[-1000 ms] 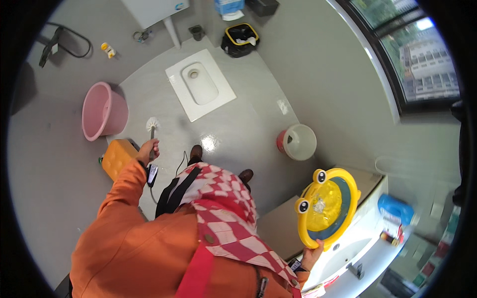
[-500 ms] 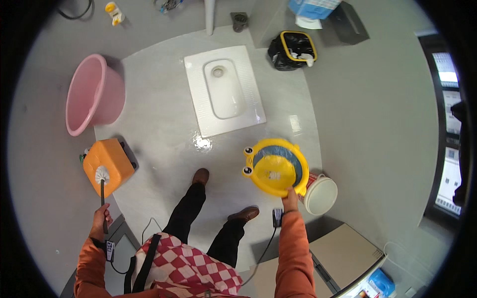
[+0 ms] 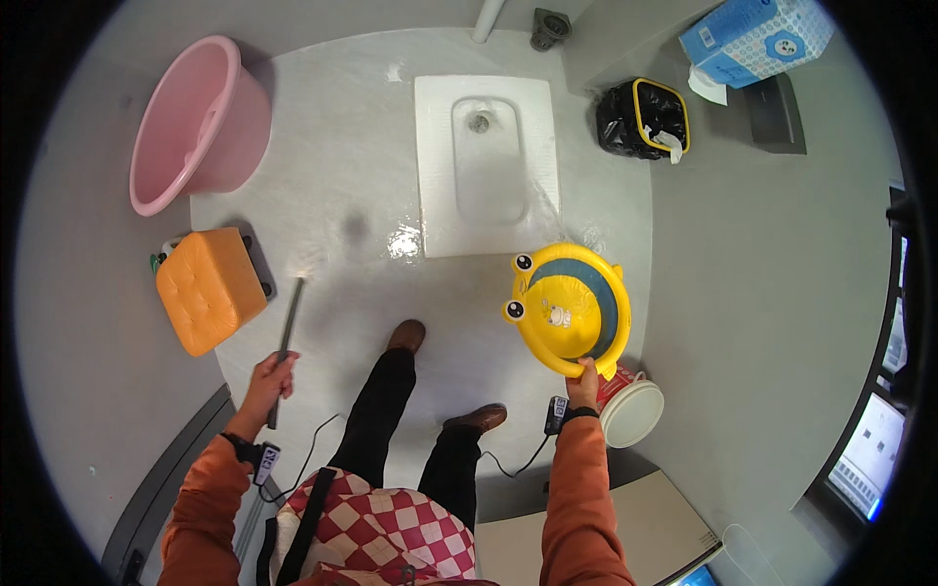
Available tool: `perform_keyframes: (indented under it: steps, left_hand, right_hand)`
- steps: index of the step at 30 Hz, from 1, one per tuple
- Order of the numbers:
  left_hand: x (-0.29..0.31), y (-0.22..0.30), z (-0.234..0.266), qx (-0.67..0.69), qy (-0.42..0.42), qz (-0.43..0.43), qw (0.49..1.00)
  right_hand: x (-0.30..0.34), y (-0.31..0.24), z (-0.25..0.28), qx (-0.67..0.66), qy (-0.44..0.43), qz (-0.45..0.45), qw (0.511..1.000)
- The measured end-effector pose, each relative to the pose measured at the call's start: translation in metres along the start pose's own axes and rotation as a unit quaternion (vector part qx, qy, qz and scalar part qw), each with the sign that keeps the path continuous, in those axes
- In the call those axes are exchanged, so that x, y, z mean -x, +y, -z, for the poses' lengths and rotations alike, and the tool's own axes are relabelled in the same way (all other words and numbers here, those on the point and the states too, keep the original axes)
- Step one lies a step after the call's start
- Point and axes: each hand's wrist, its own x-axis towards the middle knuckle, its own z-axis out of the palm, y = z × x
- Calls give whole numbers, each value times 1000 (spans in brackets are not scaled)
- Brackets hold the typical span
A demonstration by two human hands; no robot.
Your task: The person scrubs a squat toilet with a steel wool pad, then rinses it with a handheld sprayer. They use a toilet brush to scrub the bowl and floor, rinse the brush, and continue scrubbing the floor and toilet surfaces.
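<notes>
My left hand [image 3: 271, 380] is closed around the dark handle of a toilet brush [image 3: 291, 317], its pale head blurring into the grey floor. My right hand [image 3: 583, 385] grips the near rim of a yellow washbasin [image 3: 559, 311] with two cartoon eyes on its left edge. The basin is tilted, and a little water shows at its far side. Beyond it lies a white squat toilet [image 3: 438, 166]; water runs over its right edge and into the bowl.
A pink tub [image 3: 239, 127] and an orange cushioned stool [image 3: 210, 293] stand at the left wall. A black-lined bin [image 3: 625, 122] is far right, below a blue tissue box [image 3: 757, 44]. Beside the basin is a white-lidded bucket [image 3: 633, 415]. Wet patches shine on the floor [image 3: 403, 244].
The brush has moved right, away from over the stool. The basin has shifted slightly right and tipped, its water mostly gone. Water now wets the toilet. My view has shifted.
</notes>
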Motion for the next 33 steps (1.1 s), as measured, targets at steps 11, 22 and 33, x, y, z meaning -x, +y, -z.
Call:
perform_keyframes:
  steps: [11,22,33]
  left_hand:
    - [-21,21,-56,-49,-84,-42,994]
    - [-30,2,-42,-12,-34,27,999]
    - [-34,-11,-31,67,-5,5,998]
  right_hand:
    - [-11,-54,-43,306,51,23,950]
    - [-105,-116,-369,670,79,340,656]
    - [-83,-139,-270,737,79,329,585]
